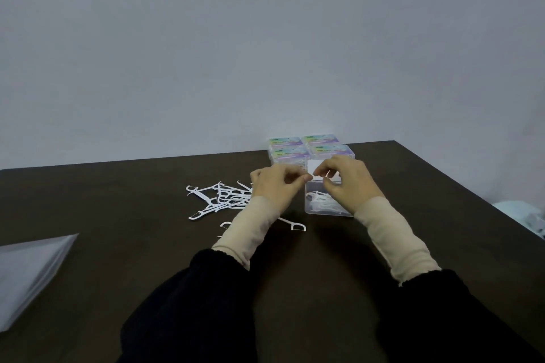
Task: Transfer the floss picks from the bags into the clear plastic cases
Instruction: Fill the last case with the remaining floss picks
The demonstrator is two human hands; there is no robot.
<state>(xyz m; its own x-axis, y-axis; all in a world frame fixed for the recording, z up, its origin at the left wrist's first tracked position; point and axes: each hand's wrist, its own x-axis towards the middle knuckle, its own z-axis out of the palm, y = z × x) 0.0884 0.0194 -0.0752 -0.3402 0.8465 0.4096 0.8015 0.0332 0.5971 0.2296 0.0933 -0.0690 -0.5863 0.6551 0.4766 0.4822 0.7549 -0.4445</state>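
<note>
Dark sleeves nearest. Left hand, fingers curled, pinching at clear case rim; right hand pinching one floss pick over it. More picks inside. Loose floss picks left of case on table; labelled cases at far edge; bag near left edge.

Dark table: loose floss picks, clear case, 4 lidded cases, bag.

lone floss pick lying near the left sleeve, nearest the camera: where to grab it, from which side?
Pinch the straight handle of the lone floss pick at mid-length, coming from above. It lies flat on the table apart from the loose pile, so only the thin shaft offers two opposed edges; the forked head at its right end is wider and awkward.
</note>
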